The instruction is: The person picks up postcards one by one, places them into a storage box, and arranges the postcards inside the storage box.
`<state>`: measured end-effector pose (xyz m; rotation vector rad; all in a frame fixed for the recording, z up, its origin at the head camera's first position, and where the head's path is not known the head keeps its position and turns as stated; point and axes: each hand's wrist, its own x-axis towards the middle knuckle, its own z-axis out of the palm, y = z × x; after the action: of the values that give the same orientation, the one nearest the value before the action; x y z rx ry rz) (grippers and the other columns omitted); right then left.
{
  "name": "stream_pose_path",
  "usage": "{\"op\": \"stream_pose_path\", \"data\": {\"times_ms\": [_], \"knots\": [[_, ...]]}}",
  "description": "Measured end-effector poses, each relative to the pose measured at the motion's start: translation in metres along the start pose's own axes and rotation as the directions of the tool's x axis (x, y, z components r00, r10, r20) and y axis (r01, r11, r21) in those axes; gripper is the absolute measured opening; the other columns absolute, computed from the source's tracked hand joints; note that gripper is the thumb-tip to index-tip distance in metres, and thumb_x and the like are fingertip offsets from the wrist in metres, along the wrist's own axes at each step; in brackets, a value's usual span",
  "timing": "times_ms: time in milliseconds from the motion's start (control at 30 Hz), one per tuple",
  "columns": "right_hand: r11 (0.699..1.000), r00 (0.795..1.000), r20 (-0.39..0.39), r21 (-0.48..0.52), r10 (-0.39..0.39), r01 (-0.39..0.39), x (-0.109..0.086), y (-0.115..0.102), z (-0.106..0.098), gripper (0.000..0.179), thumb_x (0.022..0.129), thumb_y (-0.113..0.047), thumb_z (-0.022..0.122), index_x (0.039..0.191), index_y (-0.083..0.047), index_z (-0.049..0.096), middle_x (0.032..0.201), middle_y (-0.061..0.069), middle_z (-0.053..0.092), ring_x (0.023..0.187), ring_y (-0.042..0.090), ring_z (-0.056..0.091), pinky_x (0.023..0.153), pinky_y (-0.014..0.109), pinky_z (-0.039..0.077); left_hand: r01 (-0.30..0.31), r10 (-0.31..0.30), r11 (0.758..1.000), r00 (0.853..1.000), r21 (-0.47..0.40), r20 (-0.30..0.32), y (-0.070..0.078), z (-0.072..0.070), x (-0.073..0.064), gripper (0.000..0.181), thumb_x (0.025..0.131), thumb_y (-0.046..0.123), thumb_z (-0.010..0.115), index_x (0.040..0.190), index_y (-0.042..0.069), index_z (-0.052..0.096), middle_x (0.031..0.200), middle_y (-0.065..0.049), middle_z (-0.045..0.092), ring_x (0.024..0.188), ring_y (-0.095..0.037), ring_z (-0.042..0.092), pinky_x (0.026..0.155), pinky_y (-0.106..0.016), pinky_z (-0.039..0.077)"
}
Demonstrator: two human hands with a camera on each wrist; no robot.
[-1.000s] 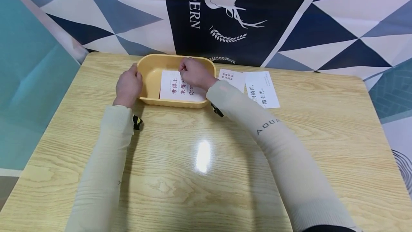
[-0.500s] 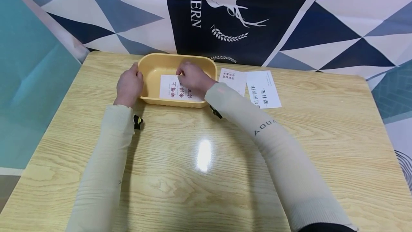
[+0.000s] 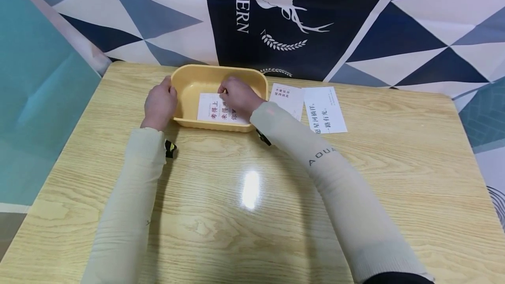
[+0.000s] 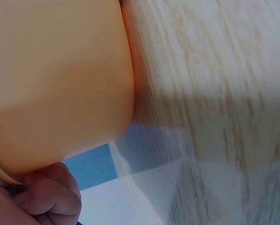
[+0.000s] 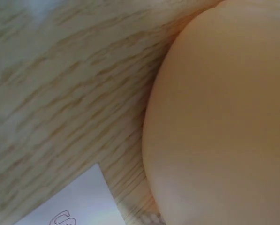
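A yellow-orange plastic basin [image 3: 187,95] stands near the back of the table. At its left end my left hand [image 3: 159,105] grips the rim; the left wrist view shows curled fingers [image 4: 55,194] against the outer wall. My right hand [image 3: 240,97] reaches over the right side into the basin and pinches a white card [image 3: 207,106] printed with dark red Chinese characters. The card lies low inside, its right part hidden under the hand. In the right wrist view only the basin's outer wall [image 5: 224,117] shows, not the hand.
Right of the basin, two more printed cards lie on the wooden table [image 3: 221,214]: a white card with red text [image 3: 289,100] and a white card with black text [image 3: 327,111], edges close together. A patterned backdrop [image 3: 276,16] with a deer head rises behind the table.
My right hand and the card have come down slightly, toward the near side of the basin. The left hand keeps its grip on the rim. The whole view has shifted a little.
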<state>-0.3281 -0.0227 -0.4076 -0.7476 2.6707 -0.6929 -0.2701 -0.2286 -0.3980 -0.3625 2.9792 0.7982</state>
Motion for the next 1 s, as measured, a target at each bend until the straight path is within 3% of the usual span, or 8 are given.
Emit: {"op": "stream_pose_path", "data": {"times_ms": [533, 1000], "knots": [[0.990, 0.999, 0.040, -0.144, 0.009, -0.003, 0.0081, 0.0000, 0.0010, 0.023, 0.095, -0.019, 0.048, 0.106, -0.010, 0.066, 0.113, 0.005, 0.056, 0.108, 0.019, 0.047, 0.100, 0.032, 0.036, -0.004, 0.004, 1.000, 1.000, -0.005, -0.010, 0.0011, -0.0011, -0.0008, 0.049, 0.101, 0.019, 0.025, 0.148, 0.008, 0.026, 0.124, -0.027, 0.054, 0.089, -0.036, 0.053, 0.073, -0.044, 0.043], [0.980, 1.000, 0.013, -0.197, -0.019, 0.021, -0.0015, 0.0038, -0.0070, 0.025, 0.093, -0.019, 0.044, 0.098, -0.007, 0.065, 0.102, 0.006, 0.057, 0.098, 0.019, 0.049, 0.092, 0.032, 0.040, 0.005, -0.005, 1.000, 1.000, -0.010, 0.002, 0.0004, -0.0020, -0.0010, 0.050, 0.101, 0.021, 0.024, 0.149, 0.009, 0.024, 0.132, -0.025, 0.050, 0.096, -0.036, 0.053, 0.082, -0.048, 0.044]]}}
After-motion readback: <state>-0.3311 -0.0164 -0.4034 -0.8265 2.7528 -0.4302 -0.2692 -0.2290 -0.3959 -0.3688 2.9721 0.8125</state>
